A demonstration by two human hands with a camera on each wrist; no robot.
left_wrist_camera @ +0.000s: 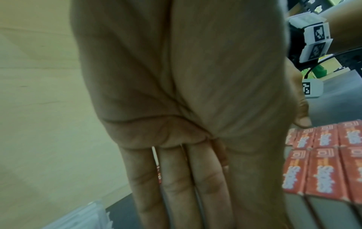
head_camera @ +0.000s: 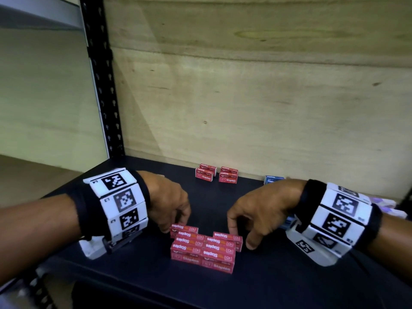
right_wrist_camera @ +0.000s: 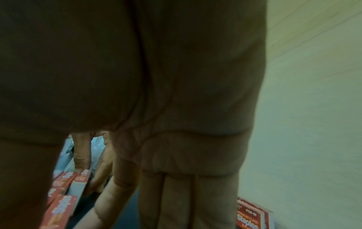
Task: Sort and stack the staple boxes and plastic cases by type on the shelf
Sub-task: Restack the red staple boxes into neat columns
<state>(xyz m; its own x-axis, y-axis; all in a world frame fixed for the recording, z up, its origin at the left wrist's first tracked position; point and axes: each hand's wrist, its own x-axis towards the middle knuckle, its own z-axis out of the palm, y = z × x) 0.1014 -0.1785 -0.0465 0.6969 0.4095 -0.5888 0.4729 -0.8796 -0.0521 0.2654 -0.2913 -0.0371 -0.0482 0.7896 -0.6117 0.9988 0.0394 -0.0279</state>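
A block of red staple boxes (head_camera: 202, 250) lies near the front of the dark shelf (head_camera: 133, 275), several boxes side by side in two layers. My left hand (head_camera: 176, 226) curls down over the back-left box (head_camera: 184, 228), fingertips on its far side and thumb at its left end. My right hand (head_camera: 243, 238) curls over the back-right box (head_camera: 227, 236), index tip on top and thumb by its right end. In the left wrist view my fingers (left_wrist_camera: 176, 186) hang beside the block (left_wrist_camera: 323, 170). The right wrist view shows my fingers (right_wrist_camera: 176, 201) and a box edge (right_wrist_camera: 62, 206).
Two short stacks of red staple boxes (head_camera: 206, 175) (head_camera: 228, 177) stand against the wooden back wall, with a blue box (head_camera: 273, 179) to their right. Clear plastic cases (head_camera: 388, 206) lie at the far right. A black shelf upright (head_camera: 104, 97) rises at the left.
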